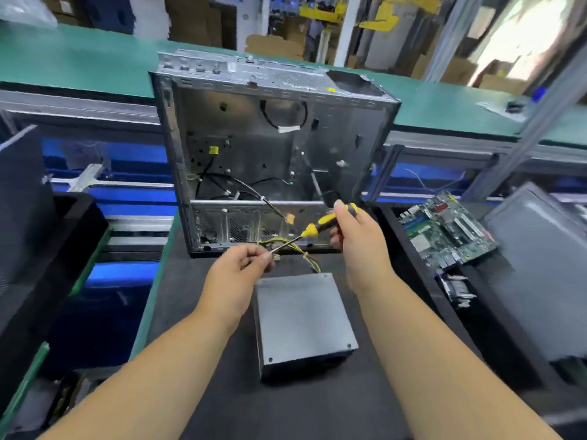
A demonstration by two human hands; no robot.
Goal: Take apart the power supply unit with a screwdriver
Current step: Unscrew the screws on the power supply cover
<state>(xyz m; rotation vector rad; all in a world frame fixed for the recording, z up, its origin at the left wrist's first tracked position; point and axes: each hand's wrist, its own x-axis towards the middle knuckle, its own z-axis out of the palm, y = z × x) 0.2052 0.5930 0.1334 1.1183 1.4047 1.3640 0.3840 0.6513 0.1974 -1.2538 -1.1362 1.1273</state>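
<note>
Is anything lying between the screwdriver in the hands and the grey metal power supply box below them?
Nothing visible does. The yellow-and-black screwdriver, held by the right hand with the left hand pinching its tip, hangs above the grey metal power supply box, whose top is bare.

A dark counter (pixel 203 312) with a green edge runs toward a green conveyor belt (pixel 95 58) that crosses the scene on a grey metal frame. Blue bins (pixel 127 154) sit under the belt. Black trays (pixel 413 281) flank the counter on both sides. Behind the belt stand stacked cardboard boxes (pixel 197 17), grey posts (pixel 346 27) and yellow machinery (pixel 381 17). Bright, washed-out light (pixel 524 36) comes from the upper right. A slanted grey strut (pixel 524 128) rises at right.
</note>
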